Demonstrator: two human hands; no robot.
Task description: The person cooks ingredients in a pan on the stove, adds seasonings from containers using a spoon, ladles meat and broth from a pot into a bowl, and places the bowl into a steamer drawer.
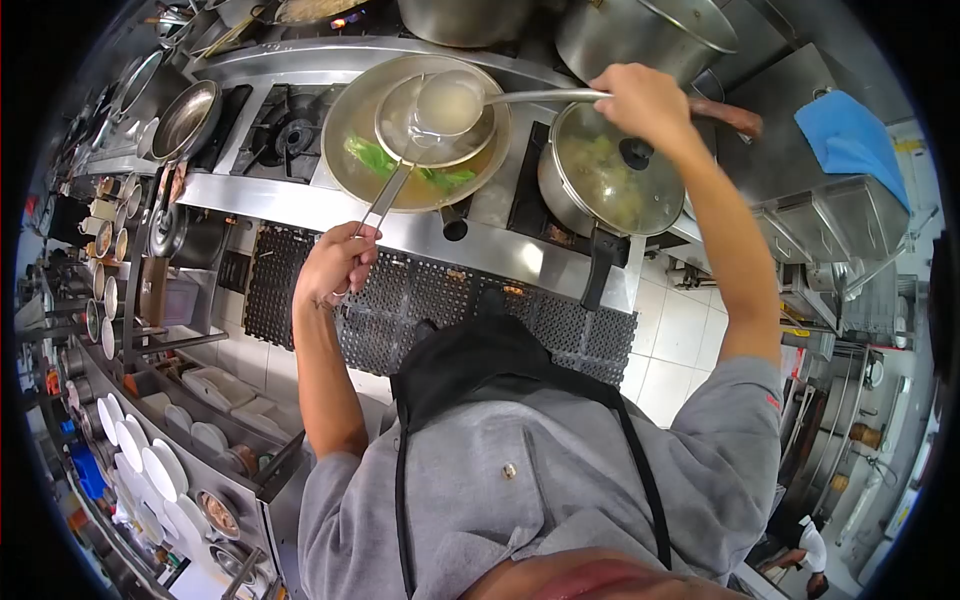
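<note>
My left hand (340, 262) is closed round the thin metal handle of a strainer (466, 152), which rests over a wide pan (342, 100) of broth. Green leaves (370, 155) float in that broth beside the strainer. My right hand (645, 104) grips the long handle of a ladle (450, 104); its reddish-brown handle end sticks out past my wrist. Cloudy liquid fills the ladle bowl, which is held over the strainer. Below my right forearm stands a lidded pot (600, 180) with a glass lid and a black handle.
Large steel pots (640, 40) stand along the back. A bare burner (290, 133) and a frying pan (187, 118) lie to the left. A blue cloth (855, 138) hangs at the right. White plates (165, 470) fill the lower left. Another person (805, 550) is at the lower right.
</note>
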